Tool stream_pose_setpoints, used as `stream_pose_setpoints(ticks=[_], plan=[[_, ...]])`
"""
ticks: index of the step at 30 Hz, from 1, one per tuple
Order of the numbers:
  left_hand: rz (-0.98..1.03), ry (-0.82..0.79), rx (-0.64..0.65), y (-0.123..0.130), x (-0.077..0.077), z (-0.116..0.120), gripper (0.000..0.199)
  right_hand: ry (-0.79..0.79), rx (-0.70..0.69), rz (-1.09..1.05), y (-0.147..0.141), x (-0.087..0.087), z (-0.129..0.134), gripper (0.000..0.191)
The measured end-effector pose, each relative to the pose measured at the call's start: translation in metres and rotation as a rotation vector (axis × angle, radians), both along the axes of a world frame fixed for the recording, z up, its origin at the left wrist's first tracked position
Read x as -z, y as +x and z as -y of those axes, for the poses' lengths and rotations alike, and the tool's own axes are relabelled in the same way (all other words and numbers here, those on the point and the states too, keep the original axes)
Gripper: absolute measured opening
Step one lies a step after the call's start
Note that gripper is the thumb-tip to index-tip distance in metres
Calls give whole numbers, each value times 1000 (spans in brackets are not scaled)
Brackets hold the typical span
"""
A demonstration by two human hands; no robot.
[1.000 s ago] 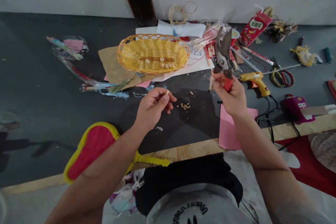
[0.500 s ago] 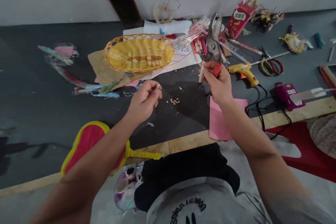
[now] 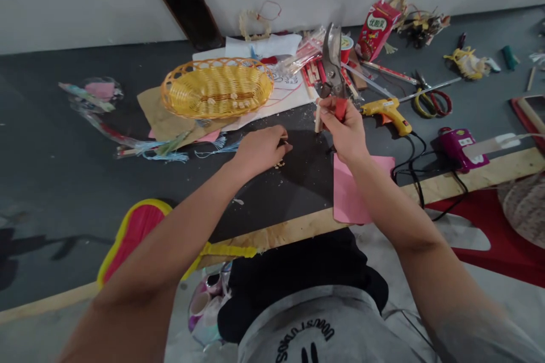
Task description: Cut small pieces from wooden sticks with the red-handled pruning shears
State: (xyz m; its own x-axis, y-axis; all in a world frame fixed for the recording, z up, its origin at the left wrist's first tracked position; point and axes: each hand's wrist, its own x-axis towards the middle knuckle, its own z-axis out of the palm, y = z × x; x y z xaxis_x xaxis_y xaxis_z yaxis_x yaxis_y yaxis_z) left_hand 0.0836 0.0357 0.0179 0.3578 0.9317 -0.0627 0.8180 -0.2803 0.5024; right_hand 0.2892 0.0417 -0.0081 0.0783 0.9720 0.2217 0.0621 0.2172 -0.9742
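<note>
My right hand [image 3: 347, 130] grips pruning shears [image 3: 334, 62] by the red handles, blades pointing up and away from me. Between the thumb and finger of that same hand is a short light wooden stick [image 3: 318, 118]. My left hand [image 3: 261, 150] is low over the dark tabletop, its thumb and fingers curved with a gap between them; I see nothing held there. Just below its fingertips lie several tiny cut wooden pieces [image 3: 279, 164], partly covered by the hand. Beyond it, a yellow woven basket [image 3: 191, 88] holds a few small pale pieces.
Right of my right hand lie a yellow glue gun [image 3: 389, 113], scissors [image 3: 430, 103] and a purple device [image 3: 462, 147] with cables. Pink paper [image 3: 351, 193] lies under my right forearm. A red drink carton [image 3: 377, 31] stands at the back. A red-and-yellow fan-shaped object [image 3: 136, 232] is at front left.
My left hand has moved right, over the small wooden pieces, and its pinch has loosened; the bit it held no longer shows. My right hand still holds the shears and stick. The view has shifted slightly.
</note>
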Motion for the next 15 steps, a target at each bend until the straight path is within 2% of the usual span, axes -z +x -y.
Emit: stream_pose_setpoints(ticks=[3,6,8,11,15], plan=[[17,12,4,1,0,-1,3,-2,-17,-8,0,-1,0,32],[211,-4,-27,-5,-3,-1,13,14,-56,-41,0,-3,2,33],[473,-122,-111,-11,-7,3,25,31,-96,-57,-1,-6,5,32],[865,-391,-231,-19,-15,16,43,45,-131,-25,-3,-15,12,32],[1081,-595,-301,-18,-27,36,52,151,-176,150,-9,-27,28,24]])
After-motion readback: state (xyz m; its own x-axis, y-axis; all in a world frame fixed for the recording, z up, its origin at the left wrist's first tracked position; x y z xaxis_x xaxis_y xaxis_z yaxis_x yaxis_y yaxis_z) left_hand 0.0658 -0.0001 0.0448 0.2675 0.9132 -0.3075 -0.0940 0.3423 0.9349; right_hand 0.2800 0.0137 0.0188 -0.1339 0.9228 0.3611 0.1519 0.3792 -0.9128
